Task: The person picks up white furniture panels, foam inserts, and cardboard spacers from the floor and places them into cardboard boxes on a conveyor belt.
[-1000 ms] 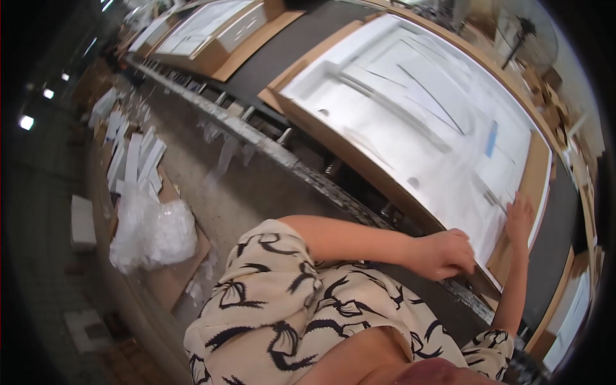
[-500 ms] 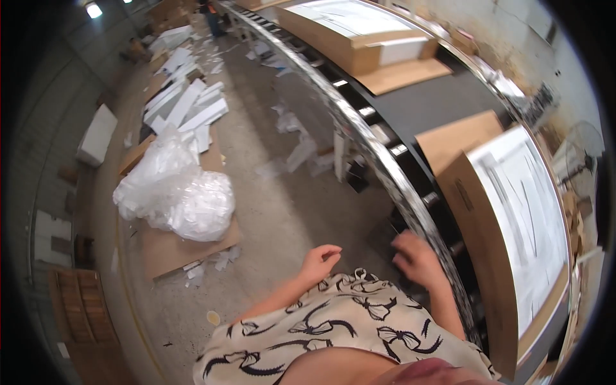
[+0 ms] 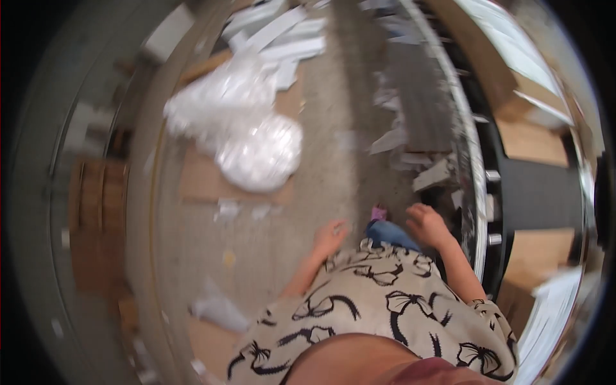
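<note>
My left hand (image 3: 331, 237) hangs in front of my waist, slightly smeared by motion, its fingers loosely apart with nothing visible in them. On the other side, my right hand (image 3: 426, 224) is beside the metal edge of the conveyor (image 3: 475, 186). Its fingers are loosely bent and apart, and they hold nothing I can see. Between the two hands show a blue trouser leg (image 3: 390, 235) and a pink shoe (image 3: 378, 212).
Large open cardboard boxes (image 3: 536, 140) with white contents stand on the conveyor at the right. Left of the walkway, clear plastic bags (image 3: 260, 151) and white foam pieces (image 3: 276, 32) lie on cardboard. A brown wooden stack (image 3: 99, 199) stands farther left. Scraps litter the floor under the conveyor.
The view has swung right and downward, so the conveyor runs more upright along the right side. My leg and shoe have come into sight. Both hands stay free.
</note>
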Demonstrator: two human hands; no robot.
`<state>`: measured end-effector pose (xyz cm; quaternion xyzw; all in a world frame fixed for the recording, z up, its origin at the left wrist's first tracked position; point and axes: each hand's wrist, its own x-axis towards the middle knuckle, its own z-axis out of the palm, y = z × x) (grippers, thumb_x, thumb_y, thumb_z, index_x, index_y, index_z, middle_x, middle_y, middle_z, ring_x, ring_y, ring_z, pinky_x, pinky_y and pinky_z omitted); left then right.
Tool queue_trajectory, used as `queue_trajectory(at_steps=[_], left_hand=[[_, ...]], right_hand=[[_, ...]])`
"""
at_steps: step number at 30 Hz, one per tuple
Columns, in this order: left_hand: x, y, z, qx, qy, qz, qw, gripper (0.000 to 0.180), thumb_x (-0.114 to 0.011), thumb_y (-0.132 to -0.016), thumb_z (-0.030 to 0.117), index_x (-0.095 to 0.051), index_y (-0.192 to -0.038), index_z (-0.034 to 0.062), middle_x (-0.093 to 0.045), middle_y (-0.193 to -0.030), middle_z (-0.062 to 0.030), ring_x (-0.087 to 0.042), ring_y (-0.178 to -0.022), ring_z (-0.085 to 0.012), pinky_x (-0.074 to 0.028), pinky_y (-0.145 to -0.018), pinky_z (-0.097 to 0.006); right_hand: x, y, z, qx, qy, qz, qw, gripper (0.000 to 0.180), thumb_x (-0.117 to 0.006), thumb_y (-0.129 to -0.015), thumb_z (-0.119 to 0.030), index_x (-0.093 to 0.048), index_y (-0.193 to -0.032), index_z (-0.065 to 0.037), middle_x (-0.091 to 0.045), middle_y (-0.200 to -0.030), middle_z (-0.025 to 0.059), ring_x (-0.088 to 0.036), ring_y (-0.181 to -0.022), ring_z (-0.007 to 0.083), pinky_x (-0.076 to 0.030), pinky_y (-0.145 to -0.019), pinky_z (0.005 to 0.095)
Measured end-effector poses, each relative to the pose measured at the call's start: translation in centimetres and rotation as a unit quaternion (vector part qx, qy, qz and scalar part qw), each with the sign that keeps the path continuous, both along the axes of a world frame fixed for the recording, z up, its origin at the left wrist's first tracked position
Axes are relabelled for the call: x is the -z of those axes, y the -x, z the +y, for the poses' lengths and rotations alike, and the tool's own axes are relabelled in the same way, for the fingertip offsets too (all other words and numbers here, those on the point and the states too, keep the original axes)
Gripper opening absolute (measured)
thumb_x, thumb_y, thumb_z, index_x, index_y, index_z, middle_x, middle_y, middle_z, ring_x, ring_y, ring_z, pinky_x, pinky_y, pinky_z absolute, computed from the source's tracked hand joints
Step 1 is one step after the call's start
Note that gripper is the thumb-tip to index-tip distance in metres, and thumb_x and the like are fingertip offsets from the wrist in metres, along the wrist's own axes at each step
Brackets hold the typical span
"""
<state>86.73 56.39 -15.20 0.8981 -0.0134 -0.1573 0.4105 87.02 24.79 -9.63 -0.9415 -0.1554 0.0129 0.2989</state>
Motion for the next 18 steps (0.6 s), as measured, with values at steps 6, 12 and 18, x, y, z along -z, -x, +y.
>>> queue_trajectory(at_steps=[6,12,18], left_hand=[[9.9,-2.9,9.6,-0.115,-0.149,0.165,0.968,0.037,-0.058,-0.078,0.031,-0.061,-0.11,0.0113,-0.062,-0.108,-0.0148,-0.057,-0.101,-0.0323,-0.046,-0.084,-0.041],[13.7,1.1,12.9,-0.146,-0.241,0.32,0.904,0.03,-0.052,-0.081,0.031,-0.067,-0.094,0.0093,-0.064,-0.098,-0.0163,-0.059,-0.093,-0.0338,-0.047,-0.081,-0.043],[21.8,-6.8,14.7,-0.196,-0.183,0.406,0.874,0.033,-0.053,-0.08,0.032,-0.066,-0.092,0.0053,-0.063,-0.1,-0.0181,-0.06,-0.093,-0.0347,-0.047,-0.08,-0.044]], right_hand=[[2.7,-17.2,-0.2,-0.063,-0.019,0.07,0.995,0.03,-0.063,-0.078,-0.016,-0.059,-0.106,-0.005,-0.059,-0.107,0.0168,-0.056,-0.098,0.0351,-0.048,-0.081,0.0408],[5.7,-31.1,0.7,-0.187,0.057,0.123,0.973,0.03,-0.063,-0.078,-0.016,-0.059,-0.107,-0.006,-0.06,-0.106,0.016,-0.057,-0.097,0.0342,-0.047,-0.081,0.0398],[9.8,-47.0,5.5,-0.167,0.046,0.21,0.962,0.029,-0.064,-0.078,-0.018,-0.061,-0.103,-0.005,-0.063,-0.1,0.0169,-0.059,-0.092,0.0355,-0.048,-0.081,0.0409]])
